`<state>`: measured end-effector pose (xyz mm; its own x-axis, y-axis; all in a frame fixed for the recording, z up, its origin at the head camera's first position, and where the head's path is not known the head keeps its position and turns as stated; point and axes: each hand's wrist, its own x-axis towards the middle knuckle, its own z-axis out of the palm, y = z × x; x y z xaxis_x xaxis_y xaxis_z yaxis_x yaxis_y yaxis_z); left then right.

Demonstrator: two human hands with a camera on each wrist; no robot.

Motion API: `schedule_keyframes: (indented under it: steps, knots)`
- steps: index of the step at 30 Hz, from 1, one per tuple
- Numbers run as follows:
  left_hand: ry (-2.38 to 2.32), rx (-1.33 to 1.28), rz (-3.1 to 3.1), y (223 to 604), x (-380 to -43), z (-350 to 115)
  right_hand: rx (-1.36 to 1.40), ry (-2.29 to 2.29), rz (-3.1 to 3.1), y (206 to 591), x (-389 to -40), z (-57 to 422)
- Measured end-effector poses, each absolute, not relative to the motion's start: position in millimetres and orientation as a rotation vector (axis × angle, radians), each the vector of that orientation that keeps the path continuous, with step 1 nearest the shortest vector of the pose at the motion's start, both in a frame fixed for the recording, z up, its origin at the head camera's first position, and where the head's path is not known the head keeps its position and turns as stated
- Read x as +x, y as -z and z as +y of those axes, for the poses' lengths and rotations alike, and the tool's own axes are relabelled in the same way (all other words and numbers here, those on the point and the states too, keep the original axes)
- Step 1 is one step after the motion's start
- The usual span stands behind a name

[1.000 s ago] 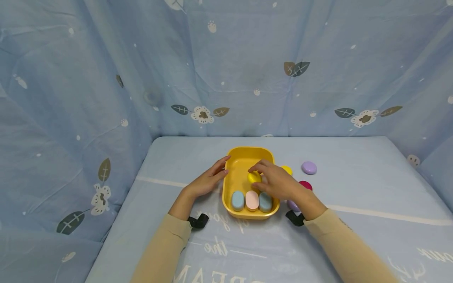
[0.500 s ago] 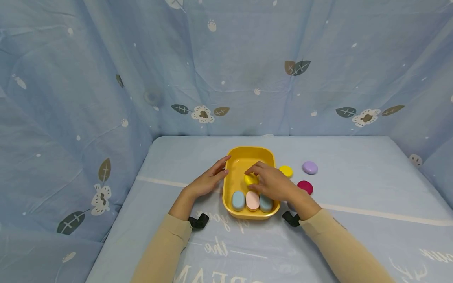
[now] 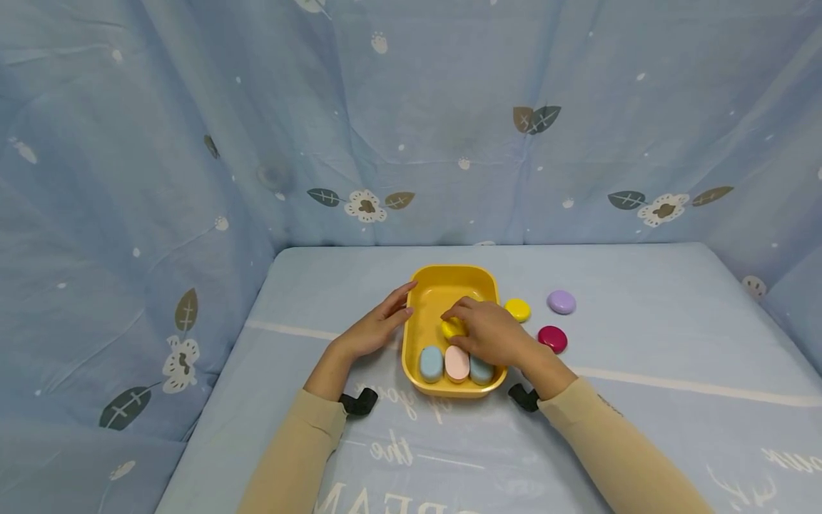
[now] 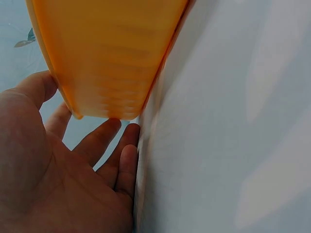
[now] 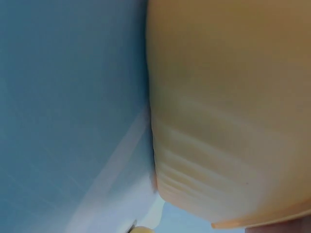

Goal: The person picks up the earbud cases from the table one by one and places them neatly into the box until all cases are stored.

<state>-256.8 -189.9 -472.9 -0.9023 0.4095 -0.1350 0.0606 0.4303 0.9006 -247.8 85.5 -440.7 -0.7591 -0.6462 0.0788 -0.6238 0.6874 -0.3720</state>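
A yellow rectangular tray (image 3: 443, 285) with rounded corners sits on the cloth. My left hand (image 3: 371, 330) rests at its left side; in the left wrist view, thumb and fingertips touch the wall, fingers extended rather than wrapped around. Inside the tray, my right hand (image 3: 493, 333) pinches a glossy yellow rounded disc (image 3: 452, 328) between thumb and fingers. Along the near end of the tray lie a light blue oval piece (image 3: 431, 364), a pale pink one (image 3: 457, 364) and a grey-blue one (image 3: 480, 370). The right wrist view shows mostly the tray's outer wall (image 5: 218, 121).
Right of the tray lie another yellow disc (image 3: 516, 310), a lilac disc (image 3: 561, 302) and a crimson disc (image 3: 552, 339). The table is covered by a pale blue printed cloth (image 3: 642, 321). Patterned curtains (image 3: 449, 128) hang behind and at both sides.
My right hand has shifted slightly left and nearer with the yellow disc, uncovering the discs outside the tray; its wrist now hides a purple piece seen earlier. The left hand stays put.
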Motion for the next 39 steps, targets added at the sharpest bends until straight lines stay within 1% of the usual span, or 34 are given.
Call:
schedule_keyframes:
  steps: [7, 39]
  knots:
    - [-1.453, 0.401, 2.360, 474.4, -257.7, -190.7, -1.091, 0.491, 2.855, 440.8, -246.2, 85.6]
    - [-1.461, 0.401, 2.349, 473.0, -257.0, -190.4, -1.128, 0.380, 2.836, 439.5, -244.6, 83.7]
